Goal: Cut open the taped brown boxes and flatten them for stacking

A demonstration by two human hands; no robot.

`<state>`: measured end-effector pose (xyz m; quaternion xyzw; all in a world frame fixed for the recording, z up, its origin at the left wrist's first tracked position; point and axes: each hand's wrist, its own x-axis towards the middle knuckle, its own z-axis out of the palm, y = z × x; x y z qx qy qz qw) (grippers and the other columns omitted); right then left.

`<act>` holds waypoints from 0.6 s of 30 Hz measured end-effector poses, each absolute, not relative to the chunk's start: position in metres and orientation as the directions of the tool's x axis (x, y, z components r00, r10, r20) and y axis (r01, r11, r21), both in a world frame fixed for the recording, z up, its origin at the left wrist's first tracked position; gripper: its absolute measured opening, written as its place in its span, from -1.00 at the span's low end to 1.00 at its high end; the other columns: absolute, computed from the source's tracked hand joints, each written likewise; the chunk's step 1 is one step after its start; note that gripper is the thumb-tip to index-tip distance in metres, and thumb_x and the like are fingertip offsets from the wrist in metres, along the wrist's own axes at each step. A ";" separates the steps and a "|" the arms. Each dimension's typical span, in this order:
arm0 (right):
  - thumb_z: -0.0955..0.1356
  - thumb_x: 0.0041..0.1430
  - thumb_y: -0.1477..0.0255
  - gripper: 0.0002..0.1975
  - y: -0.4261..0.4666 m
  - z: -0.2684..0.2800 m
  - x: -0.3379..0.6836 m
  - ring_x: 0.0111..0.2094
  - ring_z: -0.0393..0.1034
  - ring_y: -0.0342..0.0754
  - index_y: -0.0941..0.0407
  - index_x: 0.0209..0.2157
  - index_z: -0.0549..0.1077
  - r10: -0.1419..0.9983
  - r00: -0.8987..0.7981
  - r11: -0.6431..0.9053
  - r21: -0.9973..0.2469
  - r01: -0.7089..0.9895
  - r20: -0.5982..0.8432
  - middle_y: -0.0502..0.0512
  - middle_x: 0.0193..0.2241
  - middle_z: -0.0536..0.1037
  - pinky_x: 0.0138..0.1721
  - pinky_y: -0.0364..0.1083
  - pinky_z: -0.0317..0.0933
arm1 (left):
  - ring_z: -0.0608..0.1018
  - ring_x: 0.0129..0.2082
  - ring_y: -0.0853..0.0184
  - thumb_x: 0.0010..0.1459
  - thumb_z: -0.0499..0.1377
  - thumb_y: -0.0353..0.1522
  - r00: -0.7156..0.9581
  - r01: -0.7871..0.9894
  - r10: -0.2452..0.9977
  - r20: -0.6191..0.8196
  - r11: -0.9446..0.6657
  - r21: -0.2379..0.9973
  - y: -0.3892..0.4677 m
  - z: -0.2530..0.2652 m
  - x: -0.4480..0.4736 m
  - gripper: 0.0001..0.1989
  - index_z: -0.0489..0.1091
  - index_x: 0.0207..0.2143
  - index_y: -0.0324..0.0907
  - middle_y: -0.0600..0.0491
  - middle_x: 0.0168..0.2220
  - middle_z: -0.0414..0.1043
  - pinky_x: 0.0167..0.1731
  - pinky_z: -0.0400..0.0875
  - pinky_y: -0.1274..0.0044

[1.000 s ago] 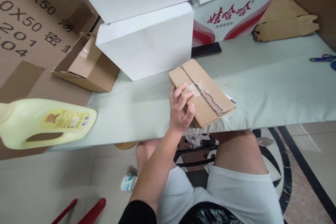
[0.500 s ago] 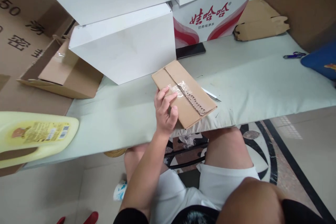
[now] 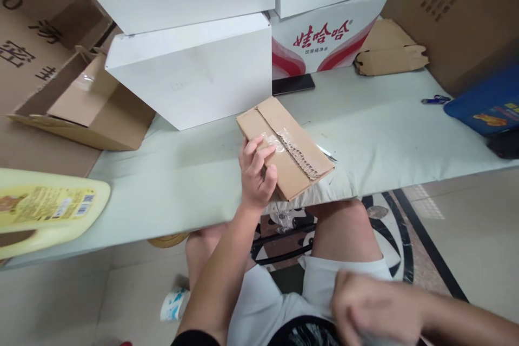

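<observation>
Bent fingers of the left hand (image 3: 257,175) hold the left side of a carton (image 3: 292,168), mid-frame. The right hand (image 3: 377,303), lower right, is curled and blurred; whether it grips anything, I cannot tell. Clear tape (image 3: 275,143) crosses the ragged seam; the flaps seem closed, opening not yet done. Below: cloth-covered table (image 3: 194,184), tiled floor (image 3: 68,297).

Pale floor tiles (image 3: 474,227) lie beneath a green-covered table (image 3: 182,184).
</observation>
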<state>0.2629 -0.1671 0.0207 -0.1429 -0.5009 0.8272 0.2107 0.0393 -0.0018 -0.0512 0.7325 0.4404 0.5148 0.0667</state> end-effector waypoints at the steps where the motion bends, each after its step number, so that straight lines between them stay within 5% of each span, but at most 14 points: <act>1: 0.08 0.55 0.10 -0.42 -0.148 0.020 0.274 -0.65 0.28 -0.17 0.05 -0.47 0.42 0.662 -0.750 -0.270 -0.932 -0.242 0.003 -0.07 -0.67 0.37 -0.56 -0.17 0.20 | 0.42 0.28 0.10 0.45 -0.07 -0.18 0.087 0.580 0.714 0.694 -0.603 0.548 -0.002 -0.051 0.039 -0.67 0.40 0.05 -0.02 -0.08 0.20 0.38 0.38 0.22 0.10; 2: 0.11 0.55 0.15 -0.46 -0.128 0.020 0.284 -0.65 0.27 -0.17 0.04 -0.48 0.40 0.817 -0.573 -0.061 -0.978 -0.199 0.066 -0.09 -0.68 0.36 -0.54 -0.17 0.23 | 0.43 0.28 0.11 0.45 -0.07 -0.18 0.092 0.581 0.713 0.695 -0.605 0.544 -0.002 -0.050 0.039 -0.67 0.40 0.06 -0.02 -0.08 0.20 0.38 0.38 0.22 0.10; 4: 0.21 0.49 0.30 -0.61 -0.082 0.018 0.300 -0.51 0.40 -0.12 0.04 -0.45 0.44 0.979 -0.155 0.169 -0.945 0.278 0.130 0.00 -0.53 0.51 -0.37 -0.12 0.34 | 0.43 0.27 0.12 0.46 -0.08 -0.17 0.098 0.577 0.704 0.703 -0.615 0.537 -0.002 -0.049 0.038 -0.68 0.40 0.06 0.00 -0.07 0.19 0.39 0.38 0.22 0.11; 6: 0.23 0.36 0.45 -0.80 -0.037 0.013 0.305 -0.34 0.51 -0.02 0.07 -0.28 0.48 0.984 0.104 0.025 -0.699 0.714 0.142 0.12 -0.35 0.62 -0.24 -0.04 0.38 | 0.44 0.26 0.12 0.46 -0.08 -0.16 0.098 0.578 0.702 0.706 -0.617 0.534 -0.001 -0.050 0.037 -0.68 0.39 0.05 0.01 -0.06 0.19 0.38 0.38 0.23 0.10; 7: 0.22 0.33 0.47 -0.78 -0.017 0.008 0.304 -0.25 0.54 0.02 0.10 -0.15 0.49 0.995 0.089 -0.049 -0.531 0.846 0.049 0.19 -0.22 0.64 -0.18 0.00 0.40 | 0.44 0.26 0.11 0.46 -0.08 -0.15 0.097 0.582 0.703 0.704 -0.614 0.533 0.000 -0.050 0.037 -0.68 0.39 0.05 0.02 -0.06 0.19 0.38 0.37 0.24 0.10; 10: 0.34 0.24 0.41 -0.72 0.026 -0.010 0.291 -0.15 0.55 0.16 0.15 -0.04 0.53 0.995 0.015 -0.052 -0.395 0.917 -0.095 0.33 -0.07 0.62 -0.13 0.06 0.38 | 0.43 0.26 0.11 0.47 -0.10 -0.14 0.088 0.595 0.709 0.700 -0.601 0.534 0.000 -0.051 0.037 -0.67 0.38 0.05 0.03 -0.06 0.19 0.36 0.36 0.25 0.10; 15: 0.36 0.11 0.54 -0.91 0.045 -0.018 0.281 -0.21 0.57 0.23 0.12 -0.39 0.53 0.967 -0.031 -0.043 -0.283 0.958 -0.252 0.33 -0.32 0.64 -0.24 0.04 0.32 | 0.42 0.27 0.11 0.47 -0.15 -0.13 0.107 0.616 0.709 0.697 -0.597 0.513 -0.001 -0.052 0.038 -0.64 0.36 0.06 0.01 -0.07 0.19 0.37 0.34 0.27 0.13; 18: 0.36 0.08 0.49 -0.96 0.039 -0.003 0.295 -0.32 0.56 0.19 0.08 -0.44 0.45 0.973 0.032 -0.096 -0.276 0.956 -0.227 0.24 -0.45 0.60 -0.33 0.03 0.30 | 0.42 0.26 0.12 0.47 -0.16 -0.14 0.077 0.609 0.694 0.715 -0.601 0.518 0.000 -0.053 0.042 -0.63 0.36 0.06 0.01 -0.06 0.19 0.36 0.35 0.25 0.14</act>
